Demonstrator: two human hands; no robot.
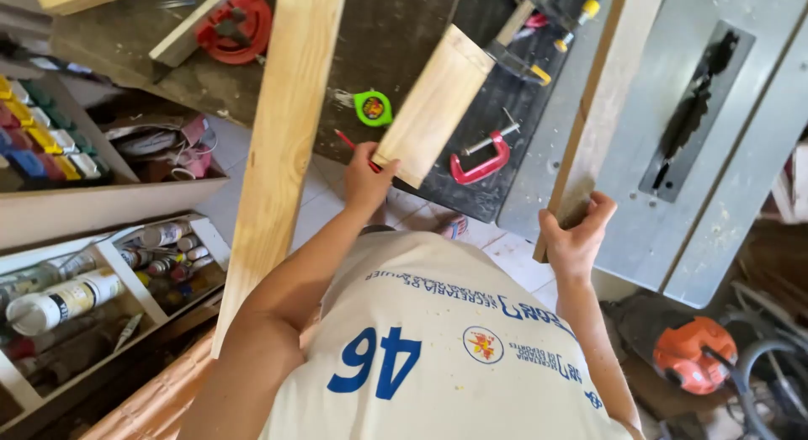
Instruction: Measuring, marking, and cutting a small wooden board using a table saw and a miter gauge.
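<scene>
Holding short board (433, 103), seemingly pencil (348, 142), and plank (591, 141)

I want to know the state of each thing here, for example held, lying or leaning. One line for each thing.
left hand: fingers shut on short board and a red pencil
short board: held tilted above the workbench
right hand: fingers shut on long plank
long plank: lying on table saw
saw blade: low in its slot
wide plank: standing at a slant
tape measure: lying on workbench
red clamp: lying on workbench

Long plank (282, 145) cut off above
</scene>
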